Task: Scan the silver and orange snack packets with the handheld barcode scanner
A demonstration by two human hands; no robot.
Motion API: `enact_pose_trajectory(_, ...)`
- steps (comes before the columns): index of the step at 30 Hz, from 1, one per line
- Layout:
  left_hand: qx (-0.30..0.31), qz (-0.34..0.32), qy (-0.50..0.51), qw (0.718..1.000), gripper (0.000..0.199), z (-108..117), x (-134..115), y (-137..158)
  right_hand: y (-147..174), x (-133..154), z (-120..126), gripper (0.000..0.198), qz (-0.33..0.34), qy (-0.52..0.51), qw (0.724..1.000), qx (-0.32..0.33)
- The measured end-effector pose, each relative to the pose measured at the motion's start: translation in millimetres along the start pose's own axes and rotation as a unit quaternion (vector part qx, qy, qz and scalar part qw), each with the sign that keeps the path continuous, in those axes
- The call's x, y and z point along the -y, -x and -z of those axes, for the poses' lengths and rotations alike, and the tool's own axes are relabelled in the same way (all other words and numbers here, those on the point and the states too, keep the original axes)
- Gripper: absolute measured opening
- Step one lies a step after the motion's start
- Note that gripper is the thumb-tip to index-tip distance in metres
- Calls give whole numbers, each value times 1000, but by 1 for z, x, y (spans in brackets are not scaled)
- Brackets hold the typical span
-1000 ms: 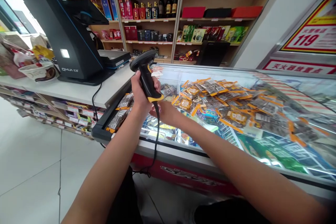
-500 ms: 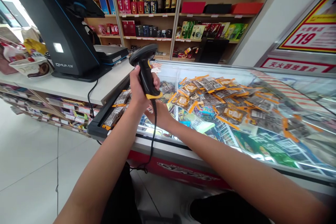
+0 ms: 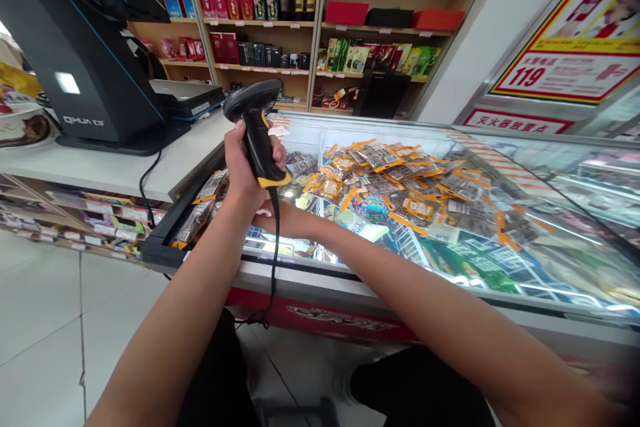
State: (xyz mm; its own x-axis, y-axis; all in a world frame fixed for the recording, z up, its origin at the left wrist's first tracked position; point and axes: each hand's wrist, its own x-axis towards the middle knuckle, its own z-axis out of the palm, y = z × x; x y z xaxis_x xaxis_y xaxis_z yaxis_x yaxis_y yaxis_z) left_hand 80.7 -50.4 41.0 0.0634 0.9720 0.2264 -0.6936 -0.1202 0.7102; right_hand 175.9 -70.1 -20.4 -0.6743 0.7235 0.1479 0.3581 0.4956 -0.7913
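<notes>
My left hand [image 3: 242, 170] is wrapped round the grip of a black and yellow barcode scanner [image 3: 259, 147], held upright above the glass-topped freezer. A black cord hangs from the scanner's handle. My right hand [image 3: 286, 219] reaches leftward behind my left wrist, low over the glass. Its fingers are mostly hidden there, so what they touch or hold does not show. Just left of my wrists lie snack packets [image 3: 196, 213] with orange edges at the freezer's end. A larger heap of similar packets [image 3: 395, 170] is spread over the glass to the right.
A counter [image 3: 175, 177] on the left carries a dark checkout terminal [image 3: 107, 80]. Shelves [image 3: 250, 23] with bottles and boxes stand behind. The freezer's black rim [image 3: 160, 247] runs along the near side, and a fire-notice sign [image 3: 545, 73] is at the right.
The view has turned slightly right, so the surroundings sit further left. My right hand has moved further behind my left wrist, toward the packets at the left end. The scanner stays in my left hand.
</notes>
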Motion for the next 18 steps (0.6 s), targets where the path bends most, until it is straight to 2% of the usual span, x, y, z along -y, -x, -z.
enact_pose_trajectory(3, -2, 8, -9, 1000, 57, 0, -1, 1, -3, 0, 3, 15, 15, -5, 1000, 8)
enact_pose_trajectory(6, 4, 9, 4, 1000, 56, 0, 0, 0, -4, 2, 6, 19, 2, -18, 1000, 19)
enact_pose_trajectory(11, 30, 2, 34, 999, 53, 1, 2, 1, 0, 8, 5, 8, -32, -48, 997, 60)
enact_pose_trajectory(13, 32, -4, 25, 999, 52, 1, 1, 1, 2, 10, 5, 7, -39, -24, 998, 41)
enact_pose_trajectory(15, 27, -9, 7, 1000, 52, 0, -1, 1, 3, 10, 7, 10, -59, 15, 998, -6)
enact_pose_trajectory(18, 17, -12, -22, 1000, 52, 0, -2, -2, 4, 4, 24, 15, -98, 52, 991, -80)
